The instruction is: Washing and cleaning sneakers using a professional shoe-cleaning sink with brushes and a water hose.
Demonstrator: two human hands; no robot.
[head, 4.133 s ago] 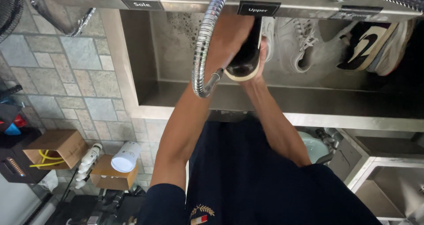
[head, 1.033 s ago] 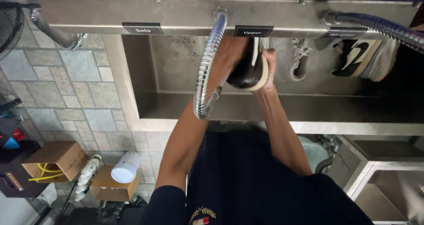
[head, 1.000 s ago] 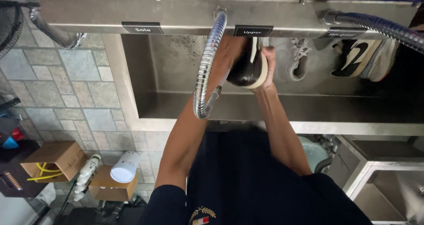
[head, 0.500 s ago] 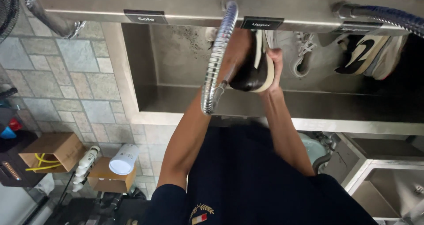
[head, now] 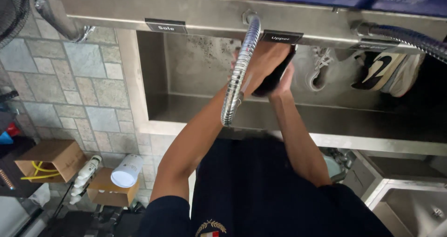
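Both my hands hold a dark shoe (head: 275, 74) up inside a steel wash basin (head: 195, 111). My left hand (head: 261, 60) wraps over the top of the shoe. My right hand (head: 285, 81) supports it from the right side and below. A ribbed metal hose (head: 238, 74) hangs from the steel bar above and crosses in front of my left forearm. Most of the shoe is hidden by my hands.
Other sneakers lie in the basin to the right: a grey one (head: 321, 67) and a black-and-white one (head: 382, 69). A second hose (head: 409, 37) runs at top right. On the tiled floor at left stand cardboard boxes (head: 51, 158), a white tub (head: 126, 170) and a spray bottle (head: 85, 171).
The shoe has been turned in my hands: its white sole edge showed earlier, now only the dark side shows. My hands stay at the same spot under the bar.
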